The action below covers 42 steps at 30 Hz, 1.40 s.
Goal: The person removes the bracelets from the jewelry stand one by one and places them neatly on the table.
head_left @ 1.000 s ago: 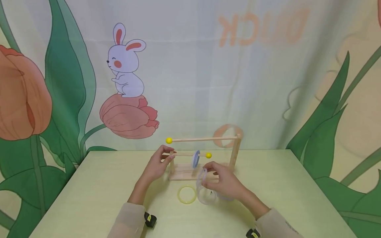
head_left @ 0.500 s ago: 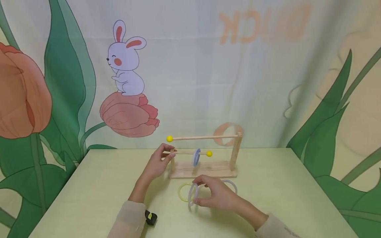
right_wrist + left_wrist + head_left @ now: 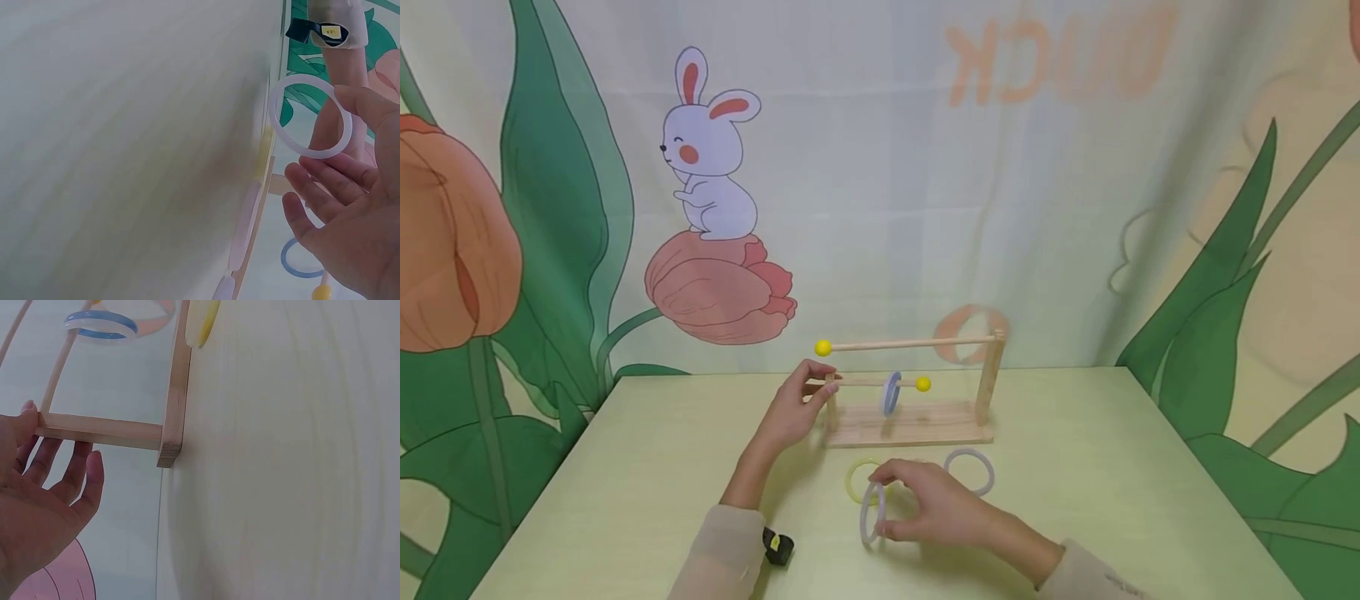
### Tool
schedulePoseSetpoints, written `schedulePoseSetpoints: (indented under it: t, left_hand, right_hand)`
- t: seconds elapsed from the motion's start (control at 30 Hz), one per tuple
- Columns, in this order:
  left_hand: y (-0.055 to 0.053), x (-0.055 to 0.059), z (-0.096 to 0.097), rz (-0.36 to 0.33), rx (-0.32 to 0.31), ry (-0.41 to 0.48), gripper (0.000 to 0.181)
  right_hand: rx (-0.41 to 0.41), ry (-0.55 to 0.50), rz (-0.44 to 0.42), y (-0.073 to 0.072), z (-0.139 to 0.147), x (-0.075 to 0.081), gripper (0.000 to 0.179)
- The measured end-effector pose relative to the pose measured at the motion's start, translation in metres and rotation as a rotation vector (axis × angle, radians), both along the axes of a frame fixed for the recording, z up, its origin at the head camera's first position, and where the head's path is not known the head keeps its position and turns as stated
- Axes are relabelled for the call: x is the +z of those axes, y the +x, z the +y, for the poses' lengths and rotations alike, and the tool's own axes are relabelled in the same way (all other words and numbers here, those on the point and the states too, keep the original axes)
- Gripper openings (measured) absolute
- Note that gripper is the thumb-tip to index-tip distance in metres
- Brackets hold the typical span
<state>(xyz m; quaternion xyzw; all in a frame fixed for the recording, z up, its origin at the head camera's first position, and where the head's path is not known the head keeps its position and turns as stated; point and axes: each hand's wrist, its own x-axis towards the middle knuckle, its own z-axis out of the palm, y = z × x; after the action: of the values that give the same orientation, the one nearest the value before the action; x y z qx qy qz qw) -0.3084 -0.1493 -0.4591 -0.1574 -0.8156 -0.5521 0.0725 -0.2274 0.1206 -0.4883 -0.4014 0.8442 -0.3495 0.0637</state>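
A wooden stand [image 3: 910, 436] has a short left post [image 3: 100, 430] and a tall right post [image 3: 988, 379], each bearing a rod tipped with a yellow ball. My left hand [image 3: 793, 408] grips the top of the short post between thumb and fingers. Blue and white rings [image 3: 891, 394] hang on the lower rod. In front of the stand, my right hand [image 3: 936, 504] pinches a pale lavender ring [image 3: 311, 152], held upright above the table. A yellow ring [image 3: 852, 490], partly covered by this hand, and another lavender ring [image 3: 991, 475] lie on the table.
The pale table [image 3: 647, 500] runs back to a printed curtain [image 3: 865, 208] with a rabbit and tulips. A black strap [image 3: 779, 547] is worn at the left sleeve [image 3: 722, 546]. Something pinkish shows just behind the right hand, mostly hidden.
My right hand has moved left and nearer the body with the lavender ring, uncovering the other lavender ring on the table. The left hand stays on the short post.
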Motion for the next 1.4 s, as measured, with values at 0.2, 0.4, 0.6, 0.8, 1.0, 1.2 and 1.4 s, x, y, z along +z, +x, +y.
schedulePoseSetpoints:
  t: [0.2,0.4,0.6,0.8,1.0,1.2,1.4]
  left_hand:
    - [-0.013,-0.019,-0.004,0.011,0.019,-0.004,0.028]
    - [-0.016,-0.023,-0.006,0.011,0.018,-0.001,0.029]
    - [0.003,0.002,-0.001,0.005,-0.006,-0.014,0.027]
    - [-0.013,-0.019,-0.006,0.007,0.003,-0.001,0.029]
    - [-0.018,-0.023,-0.01,0.014,-0.016,0.001,0.027]
    - [-0.016,-0.02,-0.009,-0.002,-0.009,-0.025,0.026]
    - [-0.016,-0.02,-0.009,-0.005,0.003,-0.038,0.027]
  right_hand:
    - [-0.005,0.043,0.059,0.001,0.0,-0.002,0.056]
    - [-0.037,0.116,0.085,0.005,0.003,-0.002,0.059]
    - [-0.033,0.154,0.096,0.006,0.004,-0.003,0.06]
    - [-0.002,0.209,0.14,0.005,0.004,-0.003,0.063]
    - [0.01,0.246,0.178,0.003,0.004,-0.005,0.065]
    - [0.014,0.258,0.199,0.002,0.004,-0.008,0.065]
    - [0.011,0.27,0.185,0.003,0.003,-0.007,0.065]
